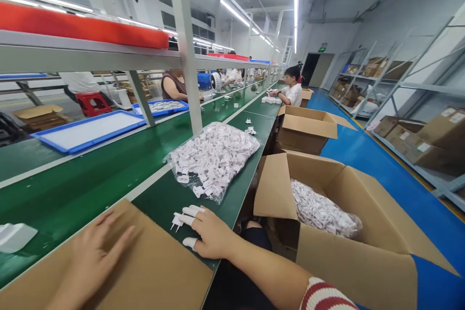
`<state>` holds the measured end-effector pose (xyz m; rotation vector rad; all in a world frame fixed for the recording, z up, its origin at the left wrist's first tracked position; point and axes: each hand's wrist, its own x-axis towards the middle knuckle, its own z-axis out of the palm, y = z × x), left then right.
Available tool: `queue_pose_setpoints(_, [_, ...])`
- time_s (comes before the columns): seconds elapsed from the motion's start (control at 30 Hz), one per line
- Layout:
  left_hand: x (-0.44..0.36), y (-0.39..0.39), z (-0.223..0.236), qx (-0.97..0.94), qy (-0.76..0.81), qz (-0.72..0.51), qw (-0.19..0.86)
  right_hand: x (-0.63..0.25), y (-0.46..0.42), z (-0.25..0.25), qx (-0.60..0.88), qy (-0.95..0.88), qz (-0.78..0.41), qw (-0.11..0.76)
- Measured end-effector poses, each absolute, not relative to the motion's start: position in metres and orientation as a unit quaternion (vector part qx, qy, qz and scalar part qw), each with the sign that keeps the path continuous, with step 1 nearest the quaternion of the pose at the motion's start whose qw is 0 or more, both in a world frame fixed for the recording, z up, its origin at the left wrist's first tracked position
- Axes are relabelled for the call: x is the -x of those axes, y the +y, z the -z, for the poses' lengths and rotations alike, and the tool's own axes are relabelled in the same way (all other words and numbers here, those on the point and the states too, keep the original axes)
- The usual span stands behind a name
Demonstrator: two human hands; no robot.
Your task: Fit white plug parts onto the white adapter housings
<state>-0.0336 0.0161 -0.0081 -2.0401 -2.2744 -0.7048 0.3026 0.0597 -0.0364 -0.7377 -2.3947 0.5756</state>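
Note:
My right hand point(212, 233), with white finger cots on its thumb and several fingers, is over the green bench. Its fingers are stretched and apart, the fingertips at a small white two-pin plug point(177, 221). The thumb is clear of the plug. A little blurred, my left hand point(92, 256) is open above a flat brown cardboard sheet point(160, 261), holding nothing; I cannot tell whether it touches the sheet. Beyond my right hand lies a clear plastic bag point(216, 157) full of white plug parts.
An open carton point(356, 264) holding a bag of white parts point(323, 208) stands right of the bench, another carton point(308, 128) behind it. A white piece point(16, 237) lies on the green belt point(109, 184) at left. A post point(189, 58) rises beside the bag. A co-worker point(292, 89) sits farther along.

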Motion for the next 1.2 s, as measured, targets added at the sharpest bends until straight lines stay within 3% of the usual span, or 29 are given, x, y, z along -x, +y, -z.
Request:
queue_pose_setpoints(0.17, [0.019,0.01,0.027,0.685,-0.702,0.176,-0.081,-0.298,0.053,0.037,0.292,-0.9,-0.201,0.254])
queue_pose_setpoints(0.73, [0.02,0.005,0.026,0.692,-0.694,0.182,-0.077,-0.299,0.051,0.036,0.278,-0.915,-0.166,0.24])
queue_pose_setpoints(0.83, [0.018,0.005,0.023,0.695,-0.69,0.185,-0.073,-0.299,0.05,0.037,0.283,-0.883,-0.194,0.322])
queue_pose_setpoints(1.03, [0.016,0.003,0.019,0.692,-0.69,0.199,-0.074,-0.327,0.031,0.054,0.351,-0.707,-0.198,0.581])
queue_pose_setpoints(1.13, [0.016,0.004,0.02,0.696,-0.688,0.196,-0.069,-0.375,0.018,0.081,0.438,-0.65,-0.173,0.597])
queue_pose_setpoints(1.2, [0.017,0.005,0.019,0.698,-0.688,0.185,-0.066,-0.418,0.011,0.1,0.534,-0.627,-0.158,0.545])
